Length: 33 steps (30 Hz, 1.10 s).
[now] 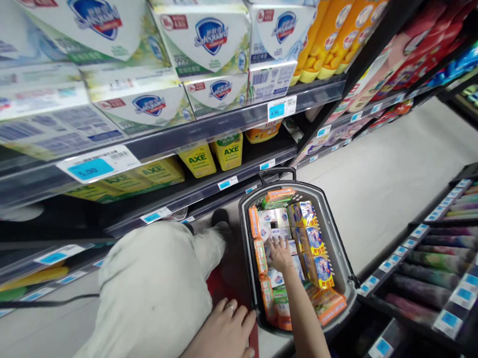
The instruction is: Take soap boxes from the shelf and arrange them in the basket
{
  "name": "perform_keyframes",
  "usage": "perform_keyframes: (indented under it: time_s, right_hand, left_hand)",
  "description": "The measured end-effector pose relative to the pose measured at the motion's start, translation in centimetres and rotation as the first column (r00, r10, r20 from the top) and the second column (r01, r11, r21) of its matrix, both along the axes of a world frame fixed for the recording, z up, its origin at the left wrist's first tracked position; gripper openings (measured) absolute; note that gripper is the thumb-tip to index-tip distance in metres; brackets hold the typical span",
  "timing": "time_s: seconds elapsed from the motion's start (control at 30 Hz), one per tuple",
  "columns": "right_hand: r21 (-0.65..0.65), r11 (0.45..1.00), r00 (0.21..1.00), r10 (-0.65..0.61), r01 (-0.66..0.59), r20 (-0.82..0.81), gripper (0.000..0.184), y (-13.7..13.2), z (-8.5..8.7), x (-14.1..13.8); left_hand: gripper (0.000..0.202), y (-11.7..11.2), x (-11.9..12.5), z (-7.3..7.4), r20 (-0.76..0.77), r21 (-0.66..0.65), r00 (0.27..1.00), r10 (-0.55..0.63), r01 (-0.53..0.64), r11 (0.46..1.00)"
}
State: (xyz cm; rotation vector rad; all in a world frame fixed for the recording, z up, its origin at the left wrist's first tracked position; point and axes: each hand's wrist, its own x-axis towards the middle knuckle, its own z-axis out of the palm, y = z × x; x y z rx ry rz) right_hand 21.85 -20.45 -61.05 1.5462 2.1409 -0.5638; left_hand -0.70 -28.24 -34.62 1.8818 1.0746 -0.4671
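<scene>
My right hand [281,255] reaches down into a grey shopping basket [343,253] on the floor, its fingers spread over white soap boxes [280,218]. Whether it presses on a box is hard to make out. Around those boxes stand orange-edged packs [260,256] along the left side and yellow-and-blue packs [314,240] along the right. More orange and green packs [328,304] lie at the basket's near end. My left hand [229,327], with a ring on one finger, lies with fingers apart beside my knee, on a red surface [254,346].
Shelves on the left carry Safeguard soap boxes [211,33], orange bottles [337,32] and yellow AXE bottles [228,151]. A low shelf with packets [435,258] runs close along the right. Pale aisle floor [411,143] stretches beyond the basket. My bent leg [156,288] is left of the basket.
</scene>
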Motion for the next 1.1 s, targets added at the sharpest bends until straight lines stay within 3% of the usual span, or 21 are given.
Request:
perform_keyframes:
  time_s: [0.07,0.1,0.17,0.2,0.27,0.37,0.47,0.6,0.8,0.87,0.93,1.0,1.03,1.1]
  right_hand:
    - [0.152,0.967,0.979,-0.206,0.204,-0.002,0.063,-0.2,1.0,0.7]
    - [0.218,0.913,0.935,-0.355,0.344,0.014,0.054,-0.5,1.6,1.2]
    - [0.240,0.788,0.798,-0.597,0.567,0.076,0.045,-1.3,2.5,2.6]
    - [0.195,0.768,0.765,-0.635,0.610,0.109,0.042,-1.9,2.7,3.3]
    - [0.061,0.839,0.829,-0.544,0.541,0.131,0.036,-3.3,2.8,4.6]
    - [-0.020,0.968,0.964,-0.247,0.251,0.100,0.039,-5.2,2.2,5.6]
    - [-0.049,0.994,0.986,-0.095,0.102,0.137,0.047,-6.3,1.5,5.7]
    - [-0.071,0.996,0.989,-0.034,0.044,0.144,0.056,-6.7,1.2,5.5]
    - [-0.047,0.996,0.989,-0.069,0.076,0.129,0.046,-7.0,1.0,5.5]
    - [-0.002,0.988,0.985,-0.152,0.153,0.085,0.045,-6.9,1.0,5.8]
    - [0.075,0.940,0.939,-0.338,0.333,0.063,0.045,-6.8,1.0,6.2]
    - [0.103,0.857,0.851,-0.514,0.505,0.108,0.042,-6.7,0.9,6.5]
    - [0.091,0.831,0.817,-0.557,0.549,0.148,0.041,-6.7,0.9,6.5]
    - [0.047,0.827,0.803,-0.556,0.560,0.216,0.039,-6.6,0.8,6.4]
  left_hand:
    - [0.049,-0.1,0.0,-0.2,0.008,0.005,1.000,0.006,-0.006,1.000]
    - [0.049,-0.2,0.0,-0.3,0.010,0.007,1.000,0.007,-0.007,1.000]
    - [0.050,-0.4,0.0,-0.6,0.016,0.010,1.000,0.005,-0.005,1.000]
    - [0.050,-0.5,-0.1,-0.7,0.020,0.015,1.000,0.004,-0.004,1.000]
    - [0.050,-0.7,-0.1,-0.8,0.028,0.035,1.000,0.003,-0.004,0.999]
    - [0.050,-0.9,-0.3,-0.8,0.036,0.072,0.999,0.003,-0.006,0.997]
    - [0.049,-1.0,-0.4,-0.6,0.043,0.087,0.999,0.009,-0.013,0.996]
    - [0.048,-0.9,-0.4,-0.5,0.043,0.099,0.999,0.011,-0.016,0.995]
    - [0.047,-0.9,-0.4,-0.4,0.037,0.117,0.999,0.005,-0.009,0.993]
    - [0.048,-0.9,-0.4,-0.4,0.030,0.101,1.000,0.008,-0.011,0.995]
    - [0.048,-0.9,-0.3,-0.4,0.028,0.094,1.000,0.014,-0.017,0.995]
    - [0.048,-0.9,-0.3,-0.4,0.032,0.095,0.999,0.020,-0.022,0.995]
    - [0.048,-0.9,-0.2,-0.5,0.034,0.098,0.999,0.020,-0.023,0.995]
    - [0.047,-0.8,-0.2,-0.4,0.035,0.100,0.999,0.018,-0.021,0.995]
